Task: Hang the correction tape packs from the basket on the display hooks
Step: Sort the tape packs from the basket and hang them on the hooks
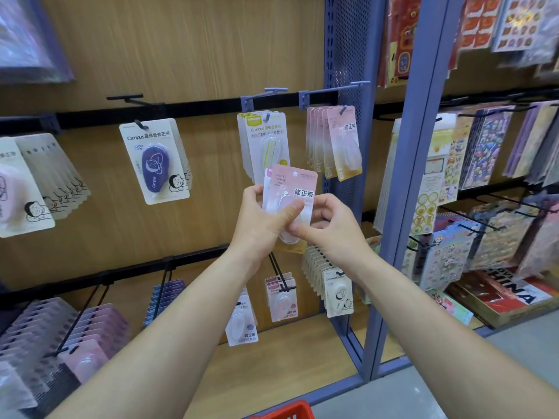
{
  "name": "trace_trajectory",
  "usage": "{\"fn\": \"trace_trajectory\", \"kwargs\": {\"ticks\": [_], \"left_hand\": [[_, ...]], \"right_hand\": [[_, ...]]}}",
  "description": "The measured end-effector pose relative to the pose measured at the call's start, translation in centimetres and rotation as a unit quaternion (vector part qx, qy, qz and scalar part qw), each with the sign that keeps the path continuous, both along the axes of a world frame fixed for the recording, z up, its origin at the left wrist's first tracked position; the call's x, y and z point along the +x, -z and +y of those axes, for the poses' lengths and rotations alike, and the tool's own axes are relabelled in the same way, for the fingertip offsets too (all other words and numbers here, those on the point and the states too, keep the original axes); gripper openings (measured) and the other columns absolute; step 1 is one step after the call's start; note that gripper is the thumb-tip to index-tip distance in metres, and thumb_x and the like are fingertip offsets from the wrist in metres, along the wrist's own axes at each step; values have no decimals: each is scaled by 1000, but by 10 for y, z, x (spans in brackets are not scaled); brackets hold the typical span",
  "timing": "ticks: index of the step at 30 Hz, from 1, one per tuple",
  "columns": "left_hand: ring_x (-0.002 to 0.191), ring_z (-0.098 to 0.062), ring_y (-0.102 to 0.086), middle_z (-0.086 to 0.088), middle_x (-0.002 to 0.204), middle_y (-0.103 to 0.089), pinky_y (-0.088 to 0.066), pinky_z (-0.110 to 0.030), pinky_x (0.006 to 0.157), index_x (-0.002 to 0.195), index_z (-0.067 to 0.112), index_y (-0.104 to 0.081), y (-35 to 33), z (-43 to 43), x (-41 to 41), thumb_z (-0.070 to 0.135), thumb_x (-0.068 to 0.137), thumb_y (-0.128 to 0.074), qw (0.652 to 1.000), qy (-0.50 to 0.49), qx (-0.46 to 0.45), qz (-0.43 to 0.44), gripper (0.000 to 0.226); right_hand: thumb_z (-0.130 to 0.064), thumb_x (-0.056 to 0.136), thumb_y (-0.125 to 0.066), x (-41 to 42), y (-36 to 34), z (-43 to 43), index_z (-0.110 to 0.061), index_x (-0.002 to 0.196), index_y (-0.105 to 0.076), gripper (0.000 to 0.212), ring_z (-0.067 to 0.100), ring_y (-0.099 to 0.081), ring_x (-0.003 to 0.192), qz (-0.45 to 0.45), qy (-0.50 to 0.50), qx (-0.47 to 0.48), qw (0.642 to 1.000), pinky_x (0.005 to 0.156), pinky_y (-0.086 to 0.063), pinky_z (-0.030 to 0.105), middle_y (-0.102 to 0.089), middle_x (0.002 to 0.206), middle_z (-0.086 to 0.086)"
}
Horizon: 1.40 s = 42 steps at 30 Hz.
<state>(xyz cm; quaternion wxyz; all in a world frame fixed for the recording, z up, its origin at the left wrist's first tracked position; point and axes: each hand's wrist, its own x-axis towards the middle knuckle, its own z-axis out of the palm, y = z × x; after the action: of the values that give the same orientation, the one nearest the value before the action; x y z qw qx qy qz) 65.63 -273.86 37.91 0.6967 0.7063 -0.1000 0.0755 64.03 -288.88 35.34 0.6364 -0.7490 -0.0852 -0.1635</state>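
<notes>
Now my left hand is gripping pink cardboard tape packs, right hand pinching one, probably for the blue metal hook.

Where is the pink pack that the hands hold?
Head view, centre: the pink pack is held between the left hand and the right hand, just below the hanging yellow-green packs and lower left of the matching pink packs.

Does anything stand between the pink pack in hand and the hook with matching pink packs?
Nothing visible does. The left hand and right hand hold the pink pack below-left of the hook; its hung packs sit near its tip.
</notes>
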Motion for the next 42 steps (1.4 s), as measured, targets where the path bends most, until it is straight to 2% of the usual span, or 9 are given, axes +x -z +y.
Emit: {"fn": "trace_trajectory", "kwargs": {"ticks": [5, 11, 15, 19, 22, 26, 29, 37, 42], "left_hand": [[96, -7, -72, 4, 124, -68, -60, -25, 63, 132, 22, -46, -4, 10, 5, 17, 95, -72, 1000, -7, 13, 10, 46], [88, -6, -75, 7, 120, -70, -60, -26, 60, 127, 27, -48, -9, 16, 9, 13, 96, -69, 1000, -14, 23, 17, 40], [89, -6, -75, 7, 121, -70, -59, -23, 59, 129, 27, -49, -13, 18, 12, 9, 96, -68, 999, -20, 28, 6, 42], [99, -12, -74, 6, 123, -71, -60, -25, 63, 128, 28, -51, -14, 22, 13, 11, 95, -70, 1000, -16, 26, -6, 42], [103, -13, -74, 6, 123, -71, -64, -31, 70, 124, 32, -53, -13, 24, 14, 14, 93, -73, 1000, -10, 22, -17, 41], [104, -15, -73, 7, 119, -73, -65, -41, 79, 121, 35, -54, -14, 25, 12, 16, 91, -76, 1000, -7, 21, -21, 41], [101, -15, -74, 5, 116, -74, -64, -43, 79, 122, 30, -56, -9, 29, 9, 17, 90, -78, 1000, -8, 23, -12, 41], [97, -20, -76, -2, 109, -76, -63, -40, 79, 114, 18, -64, 38, 51, -21, 24, 87, -81, 998, -26, 33, 40, 32], [90, -24, -77, -4, 99, -79, -64, -45, 75, 107, 14, -68, 87, 75, -50, 21, 88, -80, 995, -16, 50, 88, 24]], "right_hand": [[-6, 96, -66, 16, -20, -27, -23, 118, -62, 28, 25, -73, 106, -24, 26, 132, 991, 90, -58, 58, -75, 112, 3], [-11, 102, -57, 48, -71, -65, -30, 134, -60, 38, 19, -74, 102, -73, 97, 68, 990, 86, -62, 51, -76, 113, -3], [-19, 104, -56, 59, -78, -65, -35, 156, -34, 59, 14, -75, 96, -49, 99, 70, 991, 78, -64, 39, -75, 113, -4], [-18, 105, -50, 59, -72, -66, -53, 131, -49, 43, 7, -72, 83, -44, 103, 44, 993, 60, -53, 23, -74, 103, -13], [-18, 105, -48, 60, -75, -66, -59, 109, -48, 40, 7, -69, 79, -39, 120, 10, 992, 66, -53, 29, -70, 92, -19], [-28, 100, -54, 64, -70, -63, -53, 131, -46, 40, 14, -65, 93, 3, 164, -62, 984, 83, -57, 38, -68, 112, -4], [-38, 97, -60, 54, -50, -53, -29, 146, -46, 52, 25, -54, 119, 10, 276, -140, 951, 102, -47, 44, -53, 133, 5], [-28, 98, -66, -28, 31, 31, -20, 126, -60, 29, 13, -75, 84, 75, -31, 28, 996, 65, -60, 25, -72, 105, 1], [-20, 94, -72, -42, 79, 55, -23, 120, -64, 28, 14, -75, 95, 118, -78, 50, 989, 72, -63, 34, -76, 110, -2]]}}
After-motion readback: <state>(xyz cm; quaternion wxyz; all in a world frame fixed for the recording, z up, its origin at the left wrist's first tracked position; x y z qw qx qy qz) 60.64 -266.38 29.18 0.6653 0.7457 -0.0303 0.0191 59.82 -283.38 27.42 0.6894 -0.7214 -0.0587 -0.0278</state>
